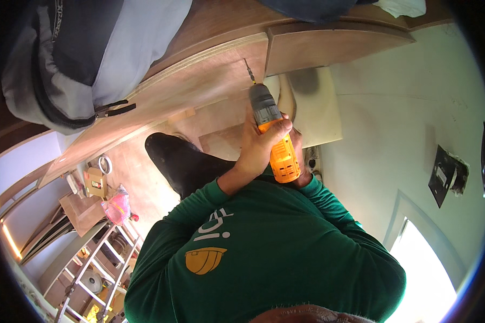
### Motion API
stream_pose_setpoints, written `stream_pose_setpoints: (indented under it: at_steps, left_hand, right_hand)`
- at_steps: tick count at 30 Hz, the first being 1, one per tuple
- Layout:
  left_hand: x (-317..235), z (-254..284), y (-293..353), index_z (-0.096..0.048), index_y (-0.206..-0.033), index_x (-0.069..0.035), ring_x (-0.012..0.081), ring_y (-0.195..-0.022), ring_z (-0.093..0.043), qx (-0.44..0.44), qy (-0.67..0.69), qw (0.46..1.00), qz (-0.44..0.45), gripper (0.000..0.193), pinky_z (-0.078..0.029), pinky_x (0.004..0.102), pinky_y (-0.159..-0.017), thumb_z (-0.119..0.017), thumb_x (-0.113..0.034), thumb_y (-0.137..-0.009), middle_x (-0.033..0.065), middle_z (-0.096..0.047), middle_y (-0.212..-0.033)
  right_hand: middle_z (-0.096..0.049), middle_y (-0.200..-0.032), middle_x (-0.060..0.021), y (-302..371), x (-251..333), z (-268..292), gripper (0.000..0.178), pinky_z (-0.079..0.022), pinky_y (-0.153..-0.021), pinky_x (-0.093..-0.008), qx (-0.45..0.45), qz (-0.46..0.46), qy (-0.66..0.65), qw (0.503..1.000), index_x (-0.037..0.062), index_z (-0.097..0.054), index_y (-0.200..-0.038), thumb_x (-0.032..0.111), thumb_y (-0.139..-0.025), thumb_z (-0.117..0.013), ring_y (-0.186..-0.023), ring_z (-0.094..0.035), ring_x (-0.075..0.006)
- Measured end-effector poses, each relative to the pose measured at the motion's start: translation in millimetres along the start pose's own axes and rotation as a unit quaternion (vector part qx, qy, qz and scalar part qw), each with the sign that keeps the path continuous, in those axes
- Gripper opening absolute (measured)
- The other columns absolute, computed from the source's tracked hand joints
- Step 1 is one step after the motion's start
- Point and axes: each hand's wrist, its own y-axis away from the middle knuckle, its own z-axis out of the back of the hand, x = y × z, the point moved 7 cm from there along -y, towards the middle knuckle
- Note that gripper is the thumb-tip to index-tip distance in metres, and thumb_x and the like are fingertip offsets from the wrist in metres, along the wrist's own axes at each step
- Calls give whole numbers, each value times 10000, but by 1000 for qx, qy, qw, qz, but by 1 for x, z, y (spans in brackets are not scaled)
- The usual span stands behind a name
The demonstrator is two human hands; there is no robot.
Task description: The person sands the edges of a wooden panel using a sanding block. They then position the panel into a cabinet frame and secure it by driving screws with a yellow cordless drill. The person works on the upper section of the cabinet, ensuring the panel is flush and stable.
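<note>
Both hands' grip (264,141) clamped on orange drill (279,151); pink package (117,207) lower left.

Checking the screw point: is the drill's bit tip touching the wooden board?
Touching. The head view shows the drill bit's tip meeting the wooden board with no visible gap.

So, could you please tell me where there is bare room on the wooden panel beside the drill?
The wooden panel lies bare between the backpack and the drill. It is crowded around the drill bit, where both hands grip the tool and the upper board closes in.
</note>
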Motion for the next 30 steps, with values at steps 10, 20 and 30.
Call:
stream_pose_setpoints:
  at_steps: [10,20,30]
  left_hand:
    - [2,4,-10,-463,-1255,-62,156,-964,-659,13,42,999,8,481,-548,336,-861,-764,-53,-880,85,-651,-1089]
    - [-1,6,-17,-570,-1223,-29,217,-1094,-648,16,29,999,3,381,-499,393,-995,-738,-130,-896,95,-682,-1066]
    - [17,16,-34,-549,-1274,-58,194,-1095,-647,123,157,980,11,393,-496,374,-1001,-674,-273,-970,84,-679,-1171]
  right_hand:
    - [-698,-1090,-206,-7,-13,-1,474,-584,-832,-418,4,-17,52,998,14,-582,-1290,208,-889,-743,-981,-720,-378]
    - [-692,-1118,-218,-21,-3,2,485,-579,-847,-415,15,-20,89,996,10,-580,-1295,197,-878,-743,-999,-709,-392]
    - [-666,-1051,-186,-39,40,15,487,-494,-796,-491,57,123,315,939,50,-545,-1268,195,-837,-719,-929,-658,-407]
